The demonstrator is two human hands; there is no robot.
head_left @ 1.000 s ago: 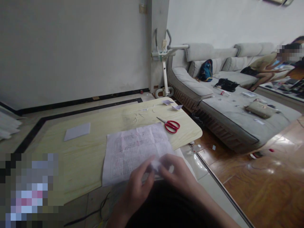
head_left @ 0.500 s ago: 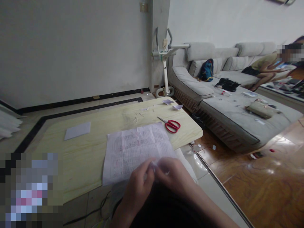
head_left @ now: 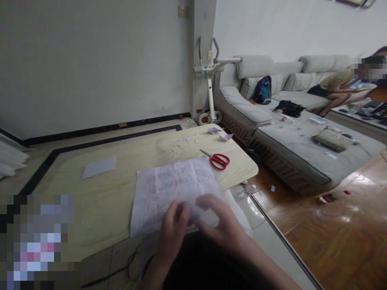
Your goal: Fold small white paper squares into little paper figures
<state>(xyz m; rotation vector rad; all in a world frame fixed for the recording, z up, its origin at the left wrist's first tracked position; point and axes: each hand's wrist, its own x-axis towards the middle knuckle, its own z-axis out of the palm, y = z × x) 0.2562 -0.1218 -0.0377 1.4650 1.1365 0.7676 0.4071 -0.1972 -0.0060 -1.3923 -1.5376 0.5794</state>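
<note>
Near the front edge of the table, my left hand (head_left: 173, 225) pinches a small, blurred, pale purple piece of paper (head_left: 192, 211). My right hand (head_left: 222, 219) is just to its right, thumb and fingers apart. Whether the right thumb touches the piece I cannot tell. Beneath and beyond both hands lies a large creased printed sheet (head_left: 178, 177), its near part partly hidden by them. Red-handled scissors (head_left: 219, 160) rest by the sheet's far right corner, blades pointing away to the left.
On the pale wooden table (head_left: 133, 155) are a small stack of white paper (head_left: 99, 167), thin paper strips (head_left: 178, 146) and two folded purple papers (head_left: 213, 130). A grey sofa (head_left: 299, 149) stands at right, with a person (head_left: 334, 86) seated far off. Cables hang below the near edge.
My hands were together around the small piece of paper. Now my right hand has opened and drawn slightly apart, while the piece stays at my left fingers.
</note>
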